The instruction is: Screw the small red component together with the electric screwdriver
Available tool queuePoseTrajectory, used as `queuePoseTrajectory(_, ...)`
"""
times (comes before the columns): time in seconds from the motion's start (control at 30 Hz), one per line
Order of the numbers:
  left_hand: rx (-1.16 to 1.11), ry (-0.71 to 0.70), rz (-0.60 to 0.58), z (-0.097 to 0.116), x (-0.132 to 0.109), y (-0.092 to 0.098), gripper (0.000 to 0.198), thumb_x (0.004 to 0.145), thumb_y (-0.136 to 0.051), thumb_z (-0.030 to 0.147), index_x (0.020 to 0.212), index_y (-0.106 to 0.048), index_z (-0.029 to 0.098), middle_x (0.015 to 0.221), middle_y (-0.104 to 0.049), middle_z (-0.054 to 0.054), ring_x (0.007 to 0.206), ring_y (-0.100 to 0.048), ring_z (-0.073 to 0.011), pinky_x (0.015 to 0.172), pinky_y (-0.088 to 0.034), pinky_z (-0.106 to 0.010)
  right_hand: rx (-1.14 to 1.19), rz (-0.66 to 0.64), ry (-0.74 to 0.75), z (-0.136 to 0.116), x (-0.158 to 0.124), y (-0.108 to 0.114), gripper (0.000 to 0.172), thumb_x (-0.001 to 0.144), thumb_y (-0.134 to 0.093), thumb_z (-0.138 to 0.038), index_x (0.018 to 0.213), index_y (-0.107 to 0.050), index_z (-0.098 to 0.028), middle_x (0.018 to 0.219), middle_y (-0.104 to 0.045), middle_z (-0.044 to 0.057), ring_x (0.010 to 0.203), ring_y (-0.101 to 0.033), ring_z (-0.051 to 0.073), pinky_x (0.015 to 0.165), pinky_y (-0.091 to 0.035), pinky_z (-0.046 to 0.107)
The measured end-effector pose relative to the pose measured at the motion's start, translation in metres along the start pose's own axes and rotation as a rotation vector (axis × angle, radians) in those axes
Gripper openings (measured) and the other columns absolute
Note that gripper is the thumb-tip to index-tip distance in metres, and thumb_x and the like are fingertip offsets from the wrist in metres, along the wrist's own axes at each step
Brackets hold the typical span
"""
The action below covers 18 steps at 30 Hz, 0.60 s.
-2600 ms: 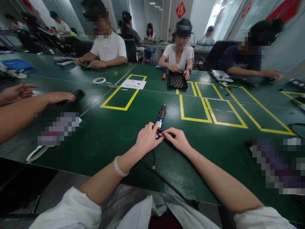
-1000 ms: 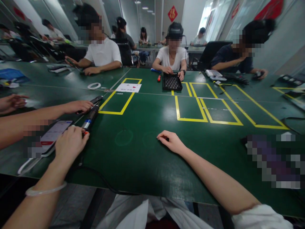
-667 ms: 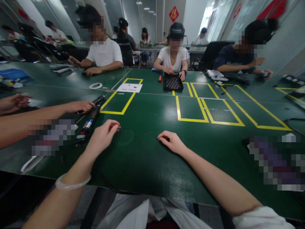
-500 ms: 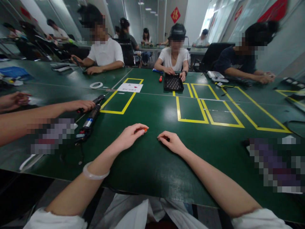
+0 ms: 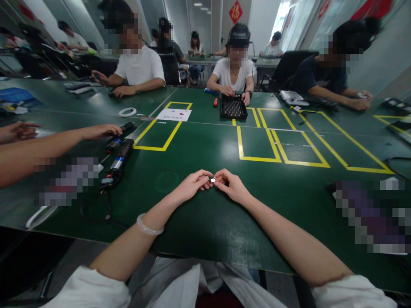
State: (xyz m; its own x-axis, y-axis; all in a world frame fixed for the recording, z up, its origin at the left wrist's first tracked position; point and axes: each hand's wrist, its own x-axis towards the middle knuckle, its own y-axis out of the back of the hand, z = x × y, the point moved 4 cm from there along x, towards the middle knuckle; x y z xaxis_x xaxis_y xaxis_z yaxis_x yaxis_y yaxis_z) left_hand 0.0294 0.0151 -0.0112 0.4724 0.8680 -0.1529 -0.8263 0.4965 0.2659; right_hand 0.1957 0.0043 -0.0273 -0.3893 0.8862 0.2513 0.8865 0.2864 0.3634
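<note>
My left hand (image 5: 192, 187), with a pale bracelet (image 5: 149, 226) on its wrist, meets my right hand (image 5: 231, 186) just above the green table (image 5: 205, 231). Between their fingertips is a small white-and-orange piece (image 5: 213, 180), too small and too covered to name its kind. The left fingers are closed on its left side. From the right, thumb and index finger pinch it near the orange part. Most of the piece is hidden by the fingers.
Yellow tape outlines (image 5: 260, 159) mark the table. At left, a co-worker's hand (image 5: 105, 130) rests near black-and-silver tools (image 5: 118, 162). Farther back are a white paper (image 5: 174, 114), a white tape roll (image 5: 127, 112) and a black tray (image 5: 233, 114) in front of a seated person.
My left hand has moved right, bringing the orange piece against my right hand's fingertips. A white part of it now shows. The co-worker's hand at left has shifted slightly away from the nearer tool.
</note>
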Motion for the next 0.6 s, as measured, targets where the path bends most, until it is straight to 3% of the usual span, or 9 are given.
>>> queuePoseTrajectory(0.2,-0.010,-0.002,0.004,0.0000,-0.0006,-0.0034,0.031,0.084,-0.057,0.042,0.098,-0.060,0.014,0.091,-0.069,-0.008,0.080,-0.062,-0.0149,0.072,-0.047,-0.029,0.012,0.006,0.023,0.0001,-0.0004,-0.0009,0.016,0.089,-0.059,-0.031,0.100,-0.055,-0.020,0.085,-0.067,0.002,0.071,-0.060,0.012,0.065,-0.048,0.024)
queuePoseTrajectory(0.43,0.029,-0.083,0.057,0.0041,-0.0035,-0.0021,0.027,0.081,-0.063,0.037,0.096,-0.060,0.014,0.088,-0.066,-0.005,0.080,-0.062,-0.0144,0.078,-0.048,-0.030,0.066,-0.001,-0.003,0.0006,0.0004,0.0000,0.022,0.089,-0.059,-0.034,0.104,-0.054,-0.020,0.080,-0.063,0.000,0.067,-0.058,0.011,0.065,-0.047,0.025)
queuePoseTrajectory(0.6,0.090,-0.130,0.047,0.0034,-0.0038,-0.0025,0.024,0.083,-0.061,0.035,0.098,-0.059,0.016,0.090,-0.064,-0.004,0.081,-0.060,-0.0136,0.074,-0.048,-0.027,0.043,-0.002,-0.023,0.0028,0.0003,0.0013,0.018,0.092,-0.055,-0.036,0.095,-0.059,-0.018,0.079,-0.062,0.000,0.069,-0.058,0.012,0.067,-0.046,0.025)
